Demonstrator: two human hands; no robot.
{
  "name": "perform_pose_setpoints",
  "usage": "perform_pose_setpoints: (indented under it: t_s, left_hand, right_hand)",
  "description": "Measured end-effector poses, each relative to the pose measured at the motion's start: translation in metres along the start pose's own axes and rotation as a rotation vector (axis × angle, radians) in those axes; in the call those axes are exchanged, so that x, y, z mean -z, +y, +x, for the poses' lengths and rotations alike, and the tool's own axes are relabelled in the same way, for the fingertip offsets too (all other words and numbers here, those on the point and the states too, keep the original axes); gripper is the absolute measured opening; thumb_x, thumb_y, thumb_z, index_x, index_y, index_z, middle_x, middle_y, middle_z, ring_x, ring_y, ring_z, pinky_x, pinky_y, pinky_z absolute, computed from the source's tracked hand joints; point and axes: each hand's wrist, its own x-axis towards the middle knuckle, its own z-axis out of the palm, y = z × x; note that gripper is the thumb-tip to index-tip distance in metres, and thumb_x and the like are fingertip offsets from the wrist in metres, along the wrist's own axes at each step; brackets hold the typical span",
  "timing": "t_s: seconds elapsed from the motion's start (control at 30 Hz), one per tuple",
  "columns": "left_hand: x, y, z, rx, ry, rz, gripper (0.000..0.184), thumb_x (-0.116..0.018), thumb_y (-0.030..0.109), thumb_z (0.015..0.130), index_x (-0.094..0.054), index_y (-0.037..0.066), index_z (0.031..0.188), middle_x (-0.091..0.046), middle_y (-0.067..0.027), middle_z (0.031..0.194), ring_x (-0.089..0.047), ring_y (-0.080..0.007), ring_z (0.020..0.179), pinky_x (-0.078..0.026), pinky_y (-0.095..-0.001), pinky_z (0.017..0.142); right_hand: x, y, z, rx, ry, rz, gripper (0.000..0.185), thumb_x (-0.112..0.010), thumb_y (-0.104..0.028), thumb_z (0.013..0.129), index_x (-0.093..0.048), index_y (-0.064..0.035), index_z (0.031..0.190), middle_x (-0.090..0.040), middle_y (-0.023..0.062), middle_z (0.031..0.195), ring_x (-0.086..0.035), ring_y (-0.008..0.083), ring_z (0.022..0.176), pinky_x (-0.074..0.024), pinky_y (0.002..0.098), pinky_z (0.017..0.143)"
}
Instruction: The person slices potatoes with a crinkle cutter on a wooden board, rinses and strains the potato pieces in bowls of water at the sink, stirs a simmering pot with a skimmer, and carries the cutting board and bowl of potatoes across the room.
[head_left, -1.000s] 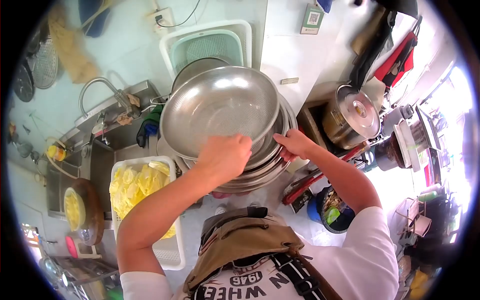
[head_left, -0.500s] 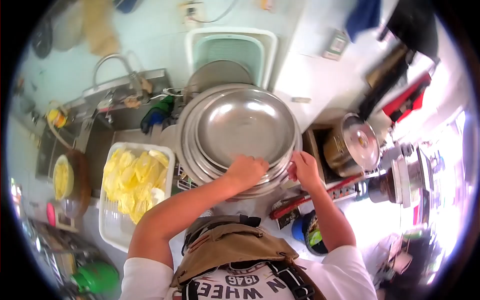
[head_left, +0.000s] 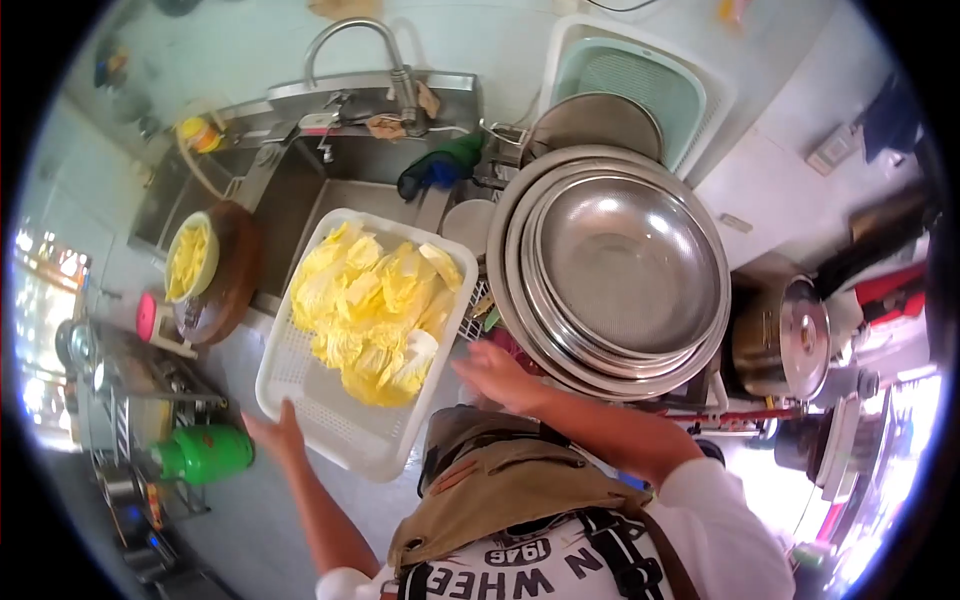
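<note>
A white perforated basket holds a heap of yellow cabbage leaves and lies tilted at the sink's front edge. My left hand is open beside the basket's near left corner, thumb and fingers apart; contact with the rim is unclear. On the other side, my right hand reaches towards the basket's right wall with fingers stretched out and nothing in them. A stack of steel bowls with a colander on top stands just right of that hand.
Behind the basket is a steel sink with a curved faucet. To the left, a bowl of yellow pieces sits on a round brown board. A lidded pot stands right; a green gas cylinder is at lower left.
Both hands have left the steel bowl stack and moved left, one to each side of the basket. The view has turned left, bringing basket and sink nearer the middle.
</note>
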Motion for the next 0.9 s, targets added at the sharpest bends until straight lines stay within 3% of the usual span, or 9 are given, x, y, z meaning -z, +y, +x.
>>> perform_pose_setpoints:
  t_s: [0.07,0.17,0.23,0.4,0.57,0.67,0.7,0.8,0.9]
  left_hand:
    - [0.022,-0.005,0.007,0.71,-0.626,-0.41,0.067,-0.074,0.016,0.073,-0.043,-0.01,0.126,-0.054,-0.0229,0.113,-0.06,-0.0334,0.099,-0.051,-0.0368,0.083]
    - [-0.008,-0.043,-0.02,0.78,-0.728,-0.995,0.058,-0.061,0.008,0.071,-0.044,-0.009,0.123,-0.057,-0.0201,0.104,-0.064,-0.0323,0.082,-0.055,-0.0386,0.074]
    - [-0.023,-0.046,-0.029,0.826,-0.693,-1.308,0.056,-0.054,0.004,0.068,-0.044,-0.009,0.122,-0.057,-0.0207,0.104,-0.064,-0.0332,0.083,-0.055,-0.042,0.075]
    - [0.0,-0.036,-0.004,0.76,-0.744,-1.201,0.059,-0.047,0.003,0.063,-0.045,-0.01,0.121,-0.056,-0.0212,0.105,-0.061,-0.0349,0.09,-0.055,-0.0434,0.075]
    - [0.077,0.019,0.043,0.735,-0.702,-1.285,0.047,-0.055,0.009,0.069,-0.055,-0.003,0.114,-0.059,-0.0222,0.104,-0.061,-0.0361,0.088,-0.051,-0.0425,0.078]
    - [0.13,0.075,0.076,0.703,-0.658,-1.317,0.037,-0.062,0.014,0.074,-0.063,0.003,0.109,-0.062,-0.0242,0.105,-0.06,-0.0382,0.088,-0.047,-0.0429,0.083]
    - [0.135,0.093,0.081,0.686,-0.642,-1.336,0.034,-0.065,0.016,0.075,-0.065,0.006,0.107,-0.063,-0.0248,0.105,-0.059,-0.0389,0.088,-0.046,-0.043,0.085]
    - [0.116,0.138,0.078,0.538,-0.79,-1.303,0.042,-0.059,0.01,0.071,-0.058,-0.001,0.112,-0.061,-0.022,0.104,-0.06,-0.0358,0.089,-0.049,-0.0412,0.081]
    - [0.09,0.18,0.059,0.427,-0.917,-1.274,0.05,-0.054,0.004,0.068,-0.051,-0.008,0.116,-0.059,-0.0192,0.103,-0.061,-0.0327,0.09,-0.052,-0.0395,0.077]
  right_hand:
    - [-0.013,-0.004,0.038,0.058,0.095,0.175,0.029,-0.059,-0.022,0.088,-0.054,0.0026,0.104,-0.062,0.0102,0.087,-0.059,0.0163,0.066,-0.0491,0.0289,0.06]
    - [-0.022,-0.001,0.075,0.032,0.187,0.222,0.027,-0.06,-0.016,0.086,-0.054,0.0023,0.105,-0.062,0.0103,0.088,-0.06,0.0172,0.068,-0.0495,0.0306,0.059]
    - [-0.021,0.0,0.088,0.063,0.229,0.09,0.026,-0.06,-0.013,0.084,-0.055,0.0016,0.104,-0.061,0.0097,0.086,-0.06,0.0168,0.067,-0.0489,0.0306,0.058]
    - [-0.033,-0.012,0.089,0.247,0.284,-0.199,0.023,-0.059,-0.012,0.081,-0.054,0.0015,0.099,-0.06,0.0076,0.081,-0.056,0.0138,0.064,-0.0451,0.0277,0.054]
    - [-0.031,-0.06,0.036,0.474,0.21,-0.048,0.026,-0.062,-0.013,0.084,-0.052,0.002,0.103,-0.059,0.0033,0.081,-0.054,0.0079,0.064,-0.044,0.0249,0.053]
    - [-0.013,-0.128,-0.039,0.452,0.215,0.132,0.028,-0.061,-0.023,0.087,-0.054,0.0026,0.096,-0.062,0.0095,0.076,-0.06,0.0151,0.066,-0.0486,0.0297,0.059]
    - [-0.003,-0.137,-0.054,0.537,0.266,0.156,0.026,-0.059,-0.021,0.088,-0.055,0.0022,0.099,-0.063,0.0086,0.079,-0.06,0.0136,0.069,-0.0488,0.0287,0.061]
    - [0.04,-0.148,-0.09,0.739,0.341,0.29,0.025,-0.055,-0.014,0.091,-0.055,0.0017,0.11,-0.064,0.0066,0.091,-0.059,0.0102,0.078,-0.0493,0.0266,0.067]
    - [0.095,-0.152,-0.118,0.745,0.387,0.461,0.026,-0.055,-0.009,0.09,-0.055,0.0026,0.113,-0.063,0.0043,0.097,-0.059,0.0102,0.083,-0.0489,0.0263,0.071]
